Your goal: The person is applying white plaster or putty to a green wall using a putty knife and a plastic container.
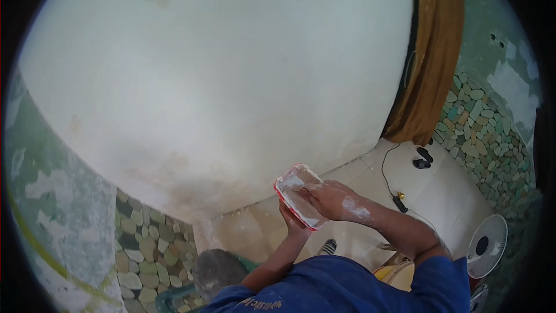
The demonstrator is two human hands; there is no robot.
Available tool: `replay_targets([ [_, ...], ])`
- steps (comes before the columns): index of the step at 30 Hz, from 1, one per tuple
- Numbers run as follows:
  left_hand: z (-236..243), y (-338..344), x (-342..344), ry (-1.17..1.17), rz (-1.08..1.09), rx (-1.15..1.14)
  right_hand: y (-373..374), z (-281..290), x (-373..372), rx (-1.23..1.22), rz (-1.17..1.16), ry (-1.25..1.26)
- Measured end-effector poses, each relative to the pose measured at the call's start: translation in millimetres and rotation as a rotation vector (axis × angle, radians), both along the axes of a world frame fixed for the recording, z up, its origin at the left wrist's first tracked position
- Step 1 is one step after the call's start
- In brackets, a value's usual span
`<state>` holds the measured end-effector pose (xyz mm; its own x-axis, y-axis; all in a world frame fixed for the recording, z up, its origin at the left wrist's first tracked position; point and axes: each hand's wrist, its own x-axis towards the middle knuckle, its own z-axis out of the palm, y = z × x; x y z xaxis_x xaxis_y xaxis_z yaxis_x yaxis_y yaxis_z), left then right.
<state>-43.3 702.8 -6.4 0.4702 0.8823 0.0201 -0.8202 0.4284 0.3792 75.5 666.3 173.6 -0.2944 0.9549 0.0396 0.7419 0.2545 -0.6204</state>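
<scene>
**Putty being worked on a red-edged tray**

Blue sleeves are filling the bottom of the view, nearest the lens, with both forearms reaching forward. One left hand (292,220) is cupping the underside of a single red-rimmed plastic tray (298,194) smeared with white putty, its fingers hidden beneath, so their spread cannot be told. One right hand (330,197), dusted white, is lying on top of the tray with fingers curled together, pressing into the putty; whether a blade is pinched in them is unclear. The tray is sitting at chest height before the freshly skimmed white wall (220,75). Judging by this, loading is under way; the next move calls for a clean, even scoop. One brown curtain (431,52), one white fan (486,246) and one black cable (391,179) are lying about.
</scene>
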Motion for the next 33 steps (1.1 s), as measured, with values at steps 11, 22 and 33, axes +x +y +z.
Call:
replay_targets([
  [11, -0.6, 71.4, 84.9, 0.053, 0.06, 0.056, 61.7, -0.9, 71.6, -0.026, -0.074, -0.362],
  [22, 12.4, 106.3, 115.6, -0.054, -0.213, 0.072, 85.5, -16.4, 95.0, 0.019, -0.278, -0.149],
  [33, 20.7, 138.6, 130.1, 0.014, -0.417, -0.027, 93.6, -8.6, 83.6, -0.078, -0.517, -0.291],
])
